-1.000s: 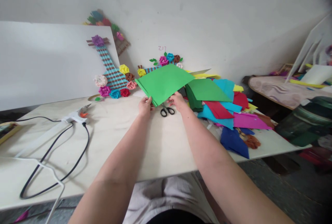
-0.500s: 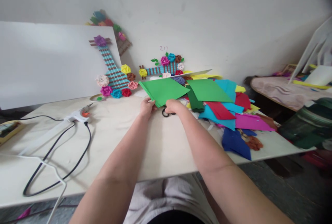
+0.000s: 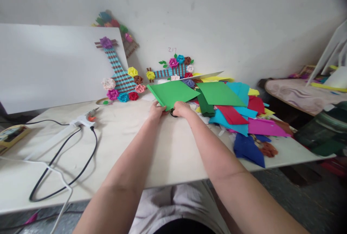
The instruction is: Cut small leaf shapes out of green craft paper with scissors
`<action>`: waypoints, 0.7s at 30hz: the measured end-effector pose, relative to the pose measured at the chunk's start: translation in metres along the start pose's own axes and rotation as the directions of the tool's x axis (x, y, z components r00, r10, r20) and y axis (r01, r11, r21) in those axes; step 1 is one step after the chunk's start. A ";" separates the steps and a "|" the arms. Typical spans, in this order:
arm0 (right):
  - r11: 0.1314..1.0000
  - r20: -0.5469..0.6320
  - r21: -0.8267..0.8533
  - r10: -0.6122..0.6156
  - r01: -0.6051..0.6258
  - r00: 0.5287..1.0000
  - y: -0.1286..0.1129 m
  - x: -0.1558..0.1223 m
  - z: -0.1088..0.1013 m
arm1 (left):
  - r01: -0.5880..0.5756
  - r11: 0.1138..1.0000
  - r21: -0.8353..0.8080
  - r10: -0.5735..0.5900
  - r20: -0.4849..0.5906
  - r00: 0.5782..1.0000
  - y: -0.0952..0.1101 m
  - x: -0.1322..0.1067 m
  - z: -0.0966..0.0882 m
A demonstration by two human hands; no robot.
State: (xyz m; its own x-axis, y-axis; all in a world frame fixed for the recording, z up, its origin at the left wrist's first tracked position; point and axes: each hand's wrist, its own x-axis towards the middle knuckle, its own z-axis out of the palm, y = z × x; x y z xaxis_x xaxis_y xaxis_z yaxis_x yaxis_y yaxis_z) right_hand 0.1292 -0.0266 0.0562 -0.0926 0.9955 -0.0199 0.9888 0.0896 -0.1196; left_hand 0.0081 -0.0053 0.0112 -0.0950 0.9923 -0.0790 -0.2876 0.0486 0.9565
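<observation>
A bright green sheet of paper (image 3: 173,93), folded along its left edge, stands out over the table. My left hand (image 3: 157,110) is closed on its lower left corner. My right hand (image 3: 181,109) is closed on scissors at the sheet's lower edge. Only part of the scissors' black handle (image 3: 173,113) shows; the blades are hidden. A second green sheet (image 3: 221,94) lies to the right on a heap of coloured paper, next to a dark green strip (image 3: 204,104).
At left lie a white glue gun (image 3: 84,120) with its black cord and a yellow box (image 3: 12,134). Paper guitars (image 3: 119,71) with paper flowers lean behind, beside a white board (image 3: 54,64). Red (image 3: 231,115), magenta (image 3: 267,127) and blue pieces (image 3: 248,151) spread rightward.
My right hand has shifted slightly, and less of the black handle shows. My left hand keeps hold of the green sheet. The view has moved a little.
</observation>
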 end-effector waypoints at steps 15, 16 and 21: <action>0.967 0.248 0.246 -0.128 0.065 0.960 0.019 -0.003 -0.008 | 0.040 0.985 -0.171 -0.061 -0.124 0.990 0.001 0.006 -0.005; 0.953 0.279 0.295 -0.153 0.067 0.948 0.023 -0.002 -0.008 | 0.039 0.983 -0.178 -0.061 -0.123 0.990 0.001 0.006 -0.005; 0.838 0.300 0.545 -0.146 -0.044 0.943 0.050 0.003 -0.003 | 0.025 0.988 -0.153 -0.043 -0.117 0.992 0.001 0.007 -0.005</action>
State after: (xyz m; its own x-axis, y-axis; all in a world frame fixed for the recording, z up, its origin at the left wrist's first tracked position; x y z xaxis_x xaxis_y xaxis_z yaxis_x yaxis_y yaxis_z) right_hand 0.1791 -0.0188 0.0528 -0.2666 0.9163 -0.2987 0.7683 0.0149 -0.6399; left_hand 0.0025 0.0013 0.0105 -0.1932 0.9693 -0.1522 -0.4328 0.0550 0.8998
